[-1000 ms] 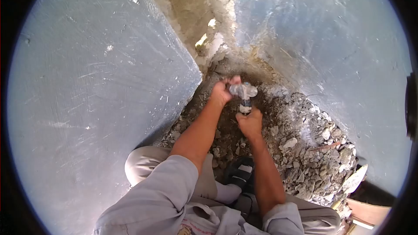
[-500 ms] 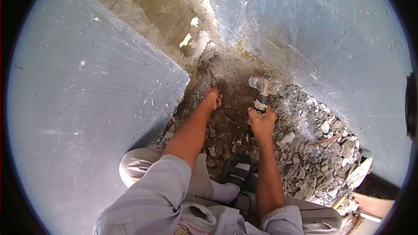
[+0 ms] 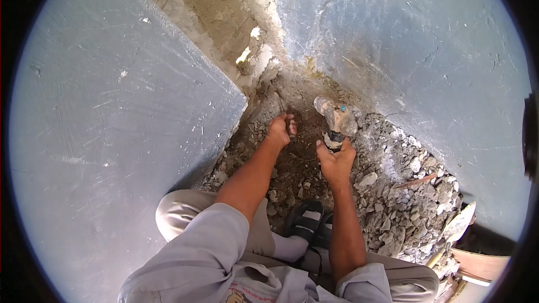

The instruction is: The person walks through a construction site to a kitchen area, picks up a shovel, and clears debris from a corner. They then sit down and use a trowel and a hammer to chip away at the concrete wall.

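My left hand (image 3: 281,129) is closed around a thin metal chisel (image 3: 279,101), whose far end points at the broken ground near the corner of the walls. In my right hand (image 3: 337,163) is the dark handle of a hammer (image 3: 337,116). Its heavy head, caked with pale dust, is raised a little to the right of the chisel and apart from it. Loose dirt and rubble (image 3: 306,165) lie beneath both hands. Where exactly the chisel's tip meets the ground is hard to make out.
Blue-grey painted walls rise on the left (image 3: 123,134) and right (image 3: 415,62). A bare, broken strip of masonry (image 3: 216,14) runs between them. Heaped rubble (image 3: 404,202) lines the right wall, with a curved brownish rim (image 3: 482,264) at lower right. My sandalled foot (image 3: 305,219) is below the hands.
My left hand has shifted slightly right and tilted the chisel. The hammer head has turned in my right hand, its right end dipping toward me. The view has moved a little.
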{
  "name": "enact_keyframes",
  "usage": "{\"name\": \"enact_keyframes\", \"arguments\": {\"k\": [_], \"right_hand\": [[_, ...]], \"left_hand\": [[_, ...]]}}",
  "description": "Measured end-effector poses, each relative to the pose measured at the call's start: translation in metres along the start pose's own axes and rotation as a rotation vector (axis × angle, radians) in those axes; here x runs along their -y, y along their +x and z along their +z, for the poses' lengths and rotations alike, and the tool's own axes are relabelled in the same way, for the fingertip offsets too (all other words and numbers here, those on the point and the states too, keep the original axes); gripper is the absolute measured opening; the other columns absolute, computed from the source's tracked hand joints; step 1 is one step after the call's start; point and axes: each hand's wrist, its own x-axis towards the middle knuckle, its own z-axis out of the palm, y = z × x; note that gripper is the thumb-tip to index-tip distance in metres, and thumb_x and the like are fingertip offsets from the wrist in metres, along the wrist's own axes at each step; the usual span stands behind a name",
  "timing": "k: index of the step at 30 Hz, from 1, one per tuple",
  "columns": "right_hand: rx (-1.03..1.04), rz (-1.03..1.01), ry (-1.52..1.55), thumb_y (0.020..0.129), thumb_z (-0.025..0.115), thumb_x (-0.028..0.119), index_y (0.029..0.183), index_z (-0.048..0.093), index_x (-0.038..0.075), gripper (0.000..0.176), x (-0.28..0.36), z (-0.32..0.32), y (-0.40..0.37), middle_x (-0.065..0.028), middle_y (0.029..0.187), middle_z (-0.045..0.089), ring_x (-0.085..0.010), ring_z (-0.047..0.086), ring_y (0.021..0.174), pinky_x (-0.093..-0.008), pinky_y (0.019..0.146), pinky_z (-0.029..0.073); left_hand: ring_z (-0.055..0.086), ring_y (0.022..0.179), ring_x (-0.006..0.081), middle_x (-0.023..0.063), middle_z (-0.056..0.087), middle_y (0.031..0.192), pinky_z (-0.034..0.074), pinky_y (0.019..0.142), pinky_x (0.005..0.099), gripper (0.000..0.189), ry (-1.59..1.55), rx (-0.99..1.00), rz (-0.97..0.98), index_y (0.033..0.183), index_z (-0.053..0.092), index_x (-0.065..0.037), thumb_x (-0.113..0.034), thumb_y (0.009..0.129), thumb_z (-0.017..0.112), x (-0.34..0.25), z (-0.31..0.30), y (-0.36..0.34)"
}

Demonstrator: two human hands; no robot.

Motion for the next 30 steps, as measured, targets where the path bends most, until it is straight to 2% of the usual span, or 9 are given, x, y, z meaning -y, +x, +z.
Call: {"name": "enact_keyframes", "arguments": {"k": [7,11,12,18,22,24,25,28,30], "right_hand": [[0.003,-0.086,-0.149,0.08,0.07,0.0,0.096,0.061,-0.004,0.019,0.033,0.008,-0.006,-0.003,0.082,0.065,-0.0083,0.056,0.072,-0.0246,0.068,0.047],[-0.188,-0.318,-0.138,0.082,0.068,0.0,0.094,0.062,-0.003,0.013,0.039,0.021,-0.007,-0.0053,0.078,0.065,-0.0113,0.06,0.069,-0.0257,0.067,0.05],[-0.226,-0.24,-0.022,0.083,0.065,-0.003,0.093,0.062,-0.001,0.01,0.04,0.03,-0.008,-0.005,0.079,0.065,-0.014,0.061,0.066,-0.0272,0.064,0.051],[0.156,0.216,-0.442,0.078,0.069,0.004,0.095,0.061,0.0,0.02,-0.039,0.052,0.016,-0.0062,0.081,0.065,-0.0162,0.061,0.07,-0.0288,0.067,0.05],[-0.033,0.042,-0.002,0.077,0.071,0.003,0.097,0.063,-0.002,0.022,0.008,0.046,0.006,-0.0039,0.084,0.066,-0.0119,0.06,0.073,-0.0275,0.068,0.049],[-0.192,-0.229,-0.039,0.08,0.07,-0.001,0.098,0.058,-0.002,0.022,0.054,0.042,0.01,-0.0056,0.082,0.061,-0.0106,0.058,0.07,-0.0257,0.061,0.05],[-0.223,-0.223,0.012,0.082,0.066,-0.002,0.097,0.059,-0.001,0.017,0.066,0.04,0.011,-0.0082,0.081,0.062,-0.0145,0.06,0.07,-0.0277,0.063,0.051],[-0.193,-0.427,-0.243,0.083,0.063,0.0,0.096,0.059,-0.001,0.014,0.044,0.045,0.027,-0.0102,0.078,0.062,-0.0168,0.06,0.068,-0.0289,0.063,0.051],[-0.068,-0.499,-0.577,0.082,0.063,0.002,0.095,0.059,-0.001,0.014,-0.03,0.053,0.03,-0.0097,0.077,0.062,-0.0163,0.06,0.066,-0.0287,0.062,0.05]], "left_hand": [[0.053,0.066,0.0188,0.0103,0.06,0.084,0.047,0.055,0.0295,0.035,-0.476,0.176,-0.06,0.098,0.053,-0.002,-0.03,0.104,0.033,-0.03,-0.01,0.03],[0.065,0.099,0.0289,0.015,0.065,0.108,0.055,0.087,0.043,0.038,-0.55,0.295,0.068,0.109,0.052,0.003,-0.029,0.104,0.033,-0.032,0.014,0.023],[0.062,0.109,0.0305,0.0151,0.064,0.112,0.052,0.094,0.0465,0.039,-0.571,0.295,0.042,0.113,0.051,0.004,-0.029,0.104,0.032,-0.038,0.015,0.026],[0.058,0.116,0.0323,0.0174,0.059,0.121,0.048,0.099,0.048,0.039,-0.559,0.303,0.083,0.118,0.047,0.004,-0.027,0.104,0.029,-0.049,0.029,0.018],[0.056,0.118,0.0329,0.0184,0.057,0.124,0.047,0.102,0.0484,0.04,-0.544,0.318,0.136,0.12,0.044,0.004,-0.028,0.105,0.025,-0.057,0.037,0.008],[0.056,0.118,0.0336,0.0178,0.057,0.125,0.045,0.103,0.0488,0.041,-0.606,0.379,0.071,0.12,0.043,0.004,-0.029,0.105,0.024,-0.056,0.033,0.021],[0.056,0.118,0.0334,0.0174,0.057,0.125,0.045,0.103,0.0484,0.042,-0.583,0.359,0.081,0.121,0.043,0.004,-0.029,0.105,0.024,-0.054,0.032,0.021],[0.056,0.117,0.0336,0.0168,0.06,0.122,0.044,0.102,0.0497,0.046,-0.562,0.329,0.086,0.125,0.043,0.004,-0.032,0.105,0.024,-0.055,0.039,0.011],[0.056,0.117,0.0347,0.0174,0.061,0.12,0.042,0.102,0.0518,0.043,-0.555,0.341,0.081,0.121,0.046,0.001,-0.033,0.105,0.025,-0.058,0.04,0.009]]}}
